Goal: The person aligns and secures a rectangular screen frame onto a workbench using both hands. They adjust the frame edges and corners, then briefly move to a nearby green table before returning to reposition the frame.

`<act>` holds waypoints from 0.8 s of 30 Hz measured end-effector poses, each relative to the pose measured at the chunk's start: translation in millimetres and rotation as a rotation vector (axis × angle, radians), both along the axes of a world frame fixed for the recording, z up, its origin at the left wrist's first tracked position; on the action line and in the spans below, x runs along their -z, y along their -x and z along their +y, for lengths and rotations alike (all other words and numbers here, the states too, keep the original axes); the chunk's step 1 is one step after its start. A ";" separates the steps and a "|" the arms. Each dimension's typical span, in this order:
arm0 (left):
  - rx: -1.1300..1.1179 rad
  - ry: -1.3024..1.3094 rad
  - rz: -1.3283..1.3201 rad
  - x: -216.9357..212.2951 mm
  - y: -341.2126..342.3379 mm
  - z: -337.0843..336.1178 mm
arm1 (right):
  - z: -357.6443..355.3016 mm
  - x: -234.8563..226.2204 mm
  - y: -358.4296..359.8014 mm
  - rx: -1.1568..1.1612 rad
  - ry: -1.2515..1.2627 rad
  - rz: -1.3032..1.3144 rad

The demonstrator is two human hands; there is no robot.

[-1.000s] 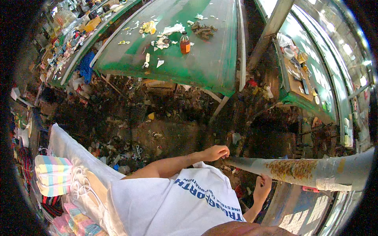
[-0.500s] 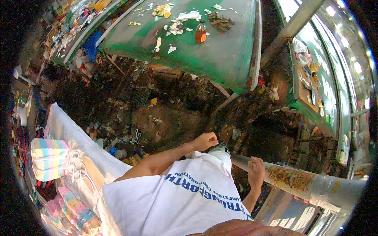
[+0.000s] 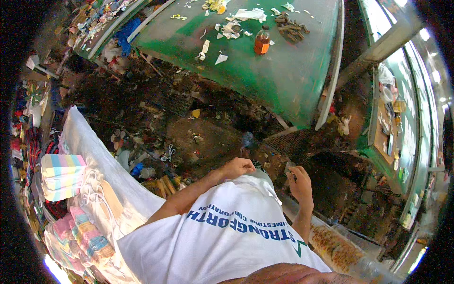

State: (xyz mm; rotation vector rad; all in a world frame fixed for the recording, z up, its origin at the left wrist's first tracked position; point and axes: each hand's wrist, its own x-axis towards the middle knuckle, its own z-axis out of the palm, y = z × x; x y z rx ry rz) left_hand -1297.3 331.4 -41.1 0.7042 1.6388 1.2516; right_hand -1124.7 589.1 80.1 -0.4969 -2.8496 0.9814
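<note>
Fingers curled, both hands (image 3: pixel 239 166) (image 3: pixel 300 182) | green table (image 3: pixel 283 71) | littered dirt floor (image 3: pixel 198 137)

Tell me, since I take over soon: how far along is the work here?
Done: striped cloths lie stacked beside the white sack. In hand: the right hand seems to pinch a small grey piece at the waist; the left hand is a fist. Left: scraps and a bottle sit on the green table, and litter covers the ground.
</note>
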 end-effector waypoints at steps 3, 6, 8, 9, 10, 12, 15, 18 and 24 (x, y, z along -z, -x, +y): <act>0.047 0.028 0.030 -12.3 25.0 7.2 | 16.2 2.3 42.7 -0.108 -0.020 0.011; 0.074 0.046 0.094 -19.8 53.7 26.3 | 31.6 4.6 84.9 -0.148 0.040 0.006; 0.077 0.048 0.120 -23.6 74.2 40.3 | 41.5 5.3 112.2 -0.170 0.050 -0.011; 0.068 0.045 0.118 -26.1 84.4 47.5 | 47.2 5.3 126.3 -0.176 0.053 -0.034; 0.064 0.056 0.117 -28.6 95.0 54.6 | 52.9 4.8 139.1 -0.188 0.082 -0.023; 0.012 0.008 0.166 -34.1 115.8 69.2 | 63.5 3.3 163.2 -0.198 0.146 -0.025; -0.084 -0.009 0.172 -44.4 147.5 85.5 | 80.2 3.0 201.3 -0.270 0.090 0.025; -0.181 0.041 0.176 -53.7 177.1 90.1 | 95.8 3.1 237.1 -0.332 0.047 0.003; -0.337 0.202 0.354 -65.8 207.7 78.1 | 95.6 0.6 304.9 -0.506 -0.002 0.044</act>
